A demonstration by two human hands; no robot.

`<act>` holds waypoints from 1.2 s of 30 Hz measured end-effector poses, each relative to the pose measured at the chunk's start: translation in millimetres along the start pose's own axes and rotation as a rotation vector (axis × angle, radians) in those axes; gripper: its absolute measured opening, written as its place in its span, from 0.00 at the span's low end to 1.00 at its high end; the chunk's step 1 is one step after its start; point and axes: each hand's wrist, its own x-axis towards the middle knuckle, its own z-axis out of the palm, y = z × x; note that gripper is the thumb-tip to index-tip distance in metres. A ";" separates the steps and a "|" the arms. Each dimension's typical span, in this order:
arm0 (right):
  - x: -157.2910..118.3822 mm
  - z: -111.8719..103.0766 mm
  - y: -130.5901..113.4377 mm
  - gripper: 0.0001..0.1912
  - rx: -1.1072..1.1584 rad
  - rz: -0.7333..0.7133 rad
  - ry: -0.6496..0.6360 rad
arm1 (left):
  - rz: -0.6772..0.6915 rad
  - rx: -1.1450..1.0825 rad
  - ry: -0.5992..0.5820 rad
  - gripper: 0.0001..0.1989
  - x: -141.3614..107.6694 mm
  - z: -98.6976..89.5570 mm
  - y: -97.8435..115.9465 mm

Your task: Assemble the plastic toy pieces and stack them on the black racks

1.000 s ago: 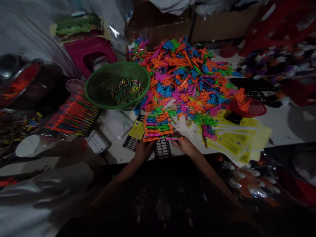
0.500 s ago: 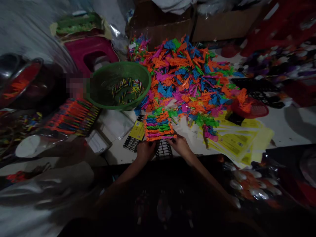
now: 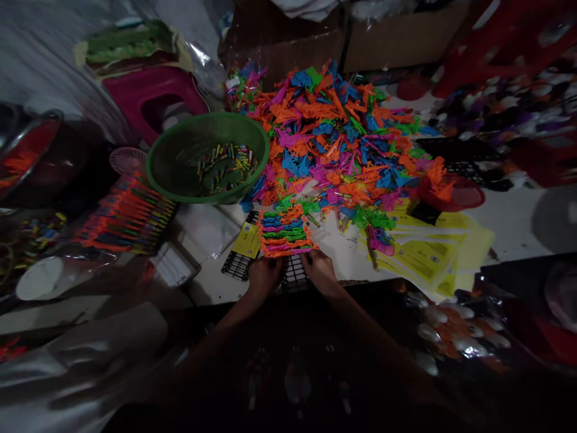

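A black grid tray (image 3: 295, 273) lies at the table's front edge, its far part covered by a row of colourful plastic pieces (image 3: 288, 231) in orange, green, blue and pink. My left hand (image 3: 265, 273) is closed at the near left corner of the row. At the near right corner my right hand (image 3: 319, 269) is closed, its fingertips by the end of the nearest pink piece. What exactly the fingers pinch is too dark and small to tell. Left of the row, a yellow card (image 3: 247, 240) rests on another black grid.
Behind is a big heap of colourful plastic pieces (image 3: 324, 132). A green basket (image 3: 207, 156) with small striped tubes stands at the left, near a filled tray (image 3: 126, 216). Yellow sheets (image 3: 419, 246) and a red basket (image 3: 466, 195) are at the right.
My right hand has drawn in slightly to the left, closer to the tray, and its fingers are more curled. The whole view has shifted a little; my left hand stays at the near left corner.
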 end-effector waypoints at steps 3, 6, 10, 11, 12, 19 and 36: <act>0.3 1.8 1.1 0.13 0.035 -0.005 0.012 | 0.020 -0.029 0.044 0.19 -1.9 3.4 -2.8; 2.8 4.9 0.4 0.13 0.037 0.020 0.021 | 0.032 -0.064 0.090 0.20 1.4 6.0 -5.9; 7.9 8.8 -3.7 0.14 -0.029 -0.002 0.022 | 0.038 -0.028 0.080 0.18 14.1 6.5 -8.8; 8.9 9.6 -4.9 0.14 -0.048 -0.009 0.020 | 0.045 -0.011 0.074 0.18 17.2 6.6 -9.3; 9.7 10.3 -5.9 0.14 -0.065 -0.006 0.016 | 0.057 0.000 0.072 0.18 19.8 6.7 -9.6; 13.5 17.3 -11.1 0.15 -0.106 0.046 -0.074 | 0.079 -0.042 0.048 0.16 24.4 10.0 -8.8; 62.4 -63.0 41.9 0.18 -0.304 0.439 0.084 | 0.281 -0.359 -0.303 0.10 -16.1 -19.6 12.6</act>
